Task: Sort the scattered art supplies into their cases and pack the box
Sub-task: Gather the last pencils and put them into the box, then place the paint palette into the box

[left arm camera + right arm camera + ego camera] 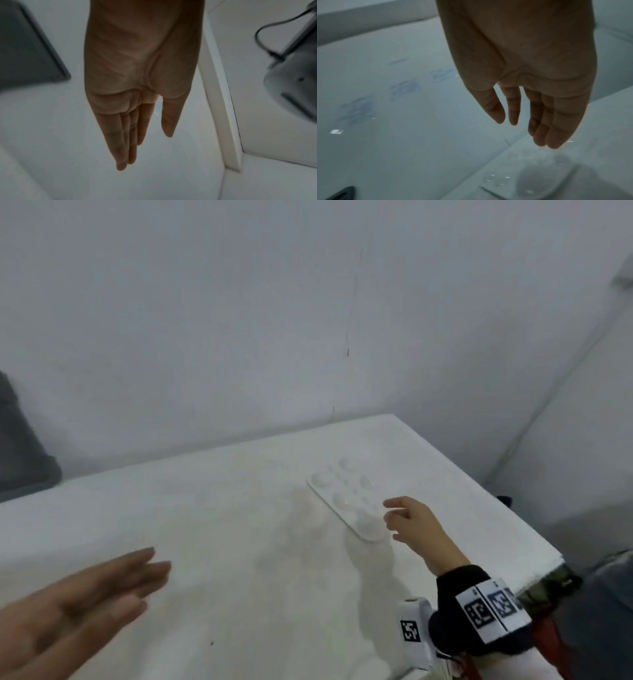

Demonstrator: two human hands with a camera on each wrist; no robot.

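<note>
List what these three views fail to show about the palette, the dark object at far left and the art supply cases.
- Palette: head view, white on white table and blurred; well contents unreadable. Right hand covers its near corner.
- Dark object: head view, cut by the left edge; identity unclear.
- Cases, box: in no view.

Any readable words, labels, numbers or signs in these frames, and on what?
No readable words or numbers.
Wrist band on the right hand's wrist: square black-and-white code markers, no letters.
White block beside it: one more code marker.
Wall: faint bluish marks, too blurred to read.
</note>
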